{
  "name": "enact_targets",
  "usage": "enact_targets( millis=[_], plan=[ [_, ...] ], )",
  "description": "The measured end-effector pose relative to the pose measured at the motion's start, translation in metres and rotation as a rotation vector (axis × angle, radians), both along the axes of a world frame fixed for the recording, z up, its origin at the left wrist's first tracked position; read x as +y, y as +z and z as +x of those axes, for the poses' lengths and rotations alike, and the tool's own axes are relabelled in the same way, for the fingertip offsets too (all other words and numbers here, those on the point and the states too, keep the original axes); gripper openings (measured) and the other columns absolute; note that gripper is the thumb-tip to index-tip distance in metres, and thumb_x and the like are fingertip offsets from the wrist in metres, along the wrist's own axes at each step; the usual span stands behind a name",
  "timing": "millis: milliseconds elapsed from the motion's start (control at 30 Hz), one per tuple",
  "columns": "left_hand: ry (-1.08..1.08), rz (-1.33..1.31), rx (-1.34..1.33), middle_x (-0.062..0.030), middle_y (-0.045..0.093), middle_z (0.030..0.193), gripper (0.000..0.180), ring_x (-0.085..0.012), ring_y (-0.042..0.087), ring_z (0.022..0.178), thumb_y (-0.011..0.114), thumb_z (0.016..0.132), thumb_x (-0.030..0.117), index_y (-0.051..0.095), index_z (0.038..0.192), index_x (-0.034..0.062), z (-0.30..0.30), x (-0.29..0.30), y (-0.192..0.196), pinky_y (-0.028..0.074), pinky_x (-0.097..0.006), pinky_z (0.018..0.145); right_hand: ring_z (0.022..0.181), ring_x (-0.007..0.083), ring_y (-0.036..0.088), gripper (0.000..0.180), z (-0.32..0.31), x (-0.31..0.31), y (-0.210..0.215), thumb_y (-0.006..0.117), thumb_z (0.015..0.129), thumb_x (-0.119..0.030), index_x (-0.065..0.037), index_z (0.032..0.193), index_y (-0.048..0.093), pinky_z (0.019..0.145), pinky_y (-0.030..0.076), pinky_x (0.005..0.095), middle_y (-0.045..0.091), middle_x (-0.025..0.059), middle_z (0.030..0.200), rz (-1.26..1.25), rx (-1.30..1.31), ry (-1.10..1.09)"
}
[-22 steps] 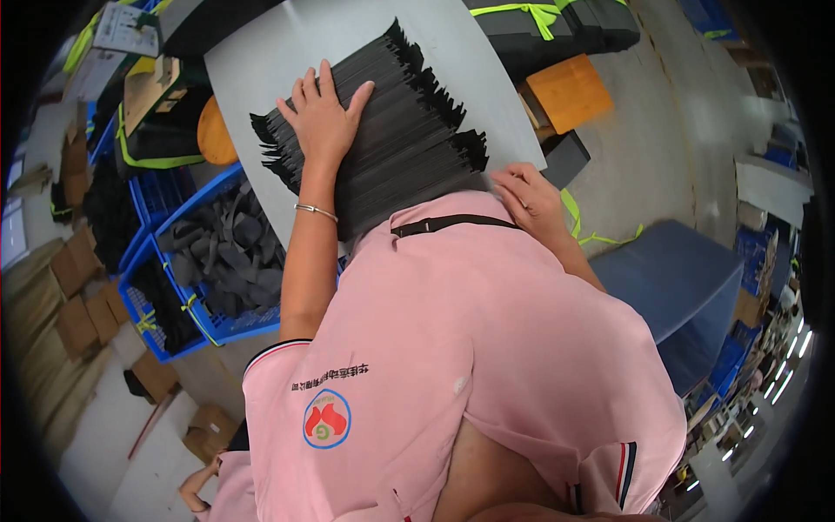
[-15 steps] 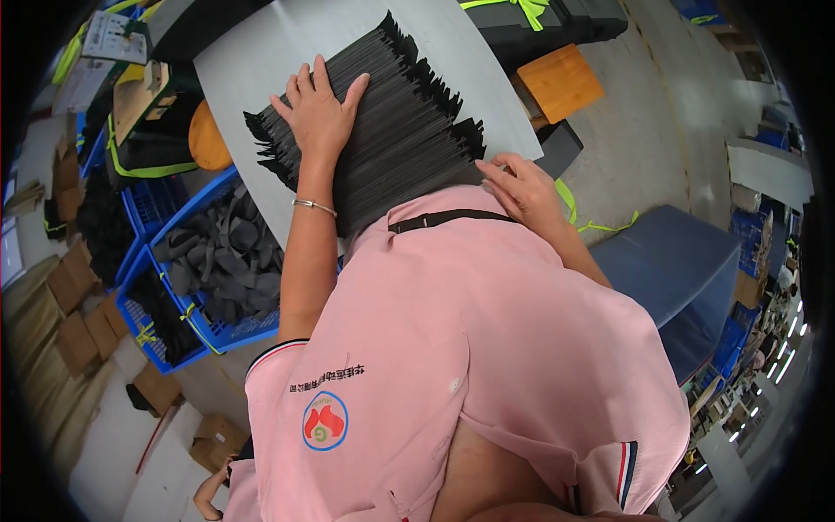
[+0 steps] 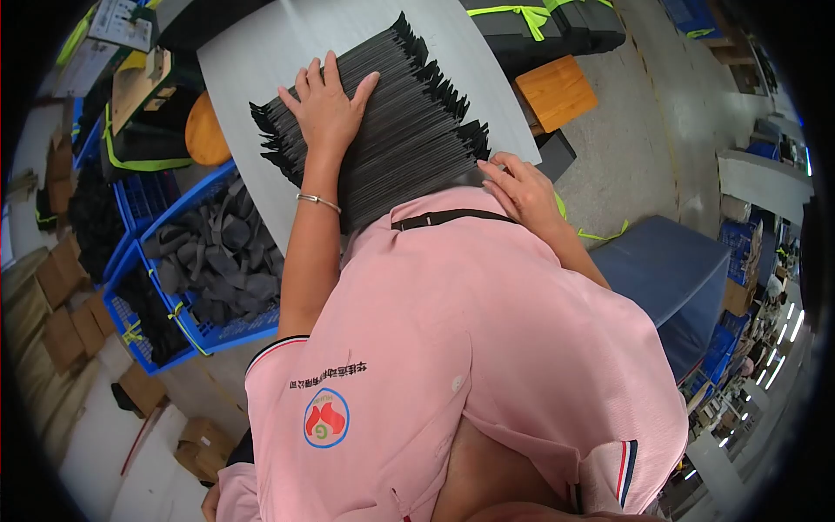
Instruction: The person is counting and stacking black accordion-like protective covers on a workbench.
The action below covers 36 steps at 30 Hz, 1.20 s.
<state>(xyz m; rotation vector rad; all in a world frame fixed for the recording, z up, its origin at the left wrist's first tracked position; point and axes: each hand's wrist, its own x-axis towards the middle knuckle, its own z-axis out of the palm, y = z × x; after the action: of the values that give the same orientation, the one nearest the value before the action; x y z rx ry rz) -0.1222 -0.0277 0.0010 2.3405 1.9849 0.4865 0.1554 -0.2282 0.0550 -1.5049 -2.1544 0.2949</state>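
A wide row of thin black strips [image 3: 396,117], packed closely side by side with uneven, frayed-looking ends, lies on a pale grey tabletop [image 3: 252,52]. My left hand [image 3: 330,109] rests flat on the far left part of the row, its fingers and thumb spread. At the near right corner of the row is my right hand [image 3: 528,190], fingers bent and drawn together, tips against the strip ends. Whatever sits between those fingertips is too small to make out. My shirt front hides the row's nearest edge.
Left of the table, a blue crate [image 3: 235,331] holds many dark grey cut pieces [image 3: 222,261]. A round wooden stool [image 3: 205,130] stands beside it. To the right are a square wooden stool [image 3: 557,94] and a dark blue covered box [image 3: 665,261]. Black bundles with yellow-green ties [image 3: 557,30] lie beyond.
The whole view has shifted slightly, so the table and row sit a little differently in the picture. Both hands keep nearly the same places on the strips.
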Motion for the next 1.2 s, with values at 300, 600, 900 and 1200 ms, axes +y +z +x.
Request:
enact_targets(
  millis=[300, 600, 900, 1200],
  plan=[
    [-0.005, 0.001, -0.004, -0.0178, 0.043, 0.157, 0.093, -0.0354, 0.032, 0.149, 0.045, 0.093, 0.078, 0.043, 0.155, 0.0091, -0.001, 0.0, -0.002, 0.007, -0.068, 0.121, 0.083, 0.028, 0.066, 0.025, 0.002, 0.001, -0.005, 0.074, 0.085, -0.008, -0.006, 0.109, 0.068, 0.072, 0.054, 0.0378, 0.066, 0.0083, 0.103, -0.058, 0.049, 0.095],
    [-0.009, 0.01, -0.004, -0.0178, 0.044, 0.156, 0.093, -0.0358, 0.032, 0.149, 0.043, 0.094, 0.079, 0.043, 0.155, 0.0094, -0.001, 0.001, -0.001, 0.006, -0.067, 0.121, 0.079, 0.0258, 0.062, 0.049, -0.004, 0.003, -0.001, 0.069, 0.089, -0.008, -0.007, 0.137, 0.06, 0.073, 0.053, 0.036, 0.063, 0.0071, 0.095, -0.05, -0.146, 0.132],
    [-0.01, 0.01, -0.018, -0.0179, 0.044, 0.157, 0.093, -0.0357, 0.031, 0.15, 0.043, 0.093, 0.079, 0.044, 0.155, 0.0093, -0.002, 0.001, -0.002, 0.005, -0.067, 0.121, 0.081, 0.0245, 0.062, 0.046, -0.002, 0.001, -0.005, 0.066, 0.088, -0.007, -0.005, 0.134, 0.063, 0.075, 0.053, 0.0347, 0.063, 0.0065, 0.099, -0.044, -0.176, 0.147],
    [-0.033, 0.045, -0.033, -0.0207, 0.046, 0.154, 0.089, -0.039, 0.033, 0.148, 0.048, 0.095, 0.074, 0.045, 0.152, 0.0061, -0.002, 0.001, -0.002, 0.006, -0.07, 0.119, 0.088, 0.0269, 0.065, 0.038, -0.005, 0.006, 0.004, 0.064, 0.084, -0.006, -0.003, 0.122, 0.064, 0.079, 0.054, 0.0357, 0.064, 0.0098, 0.108, -0.049, -0.07, 0.193]
  ],
)
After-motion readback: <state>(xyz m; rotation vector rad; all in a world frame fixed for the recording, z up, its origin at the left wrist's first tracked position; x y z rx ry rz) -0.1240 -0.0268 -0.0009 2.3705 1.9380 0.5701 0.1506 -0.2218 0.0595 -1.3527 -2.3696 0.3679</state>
